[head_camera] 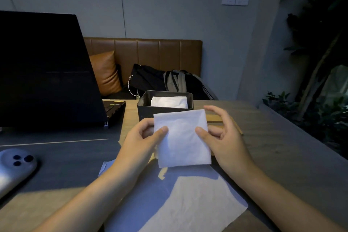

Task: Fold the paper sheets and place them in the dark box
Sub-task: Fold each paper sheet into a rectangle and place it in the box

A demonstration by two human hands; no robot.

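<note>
Now we hold folded sheet (183,140) above table, just before dark box (165,107): left hand (145,137) and right hand (224,137) pinching edges. Fold looks done; next, lower onto stack inside. Unfolded sheet (188,203) waits.

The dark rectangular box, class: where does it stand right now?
In the head view, the dark rectangular box stands mid-table, just beyond the folded white paper sheet held in both hands, right of the open black laptop.

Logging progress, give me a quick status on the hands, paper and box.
Left hand and right hand pinch folded paper sheet, raised before dark box. Box holds folded sheets. Unfolded sheet below. Path clear.
</note>
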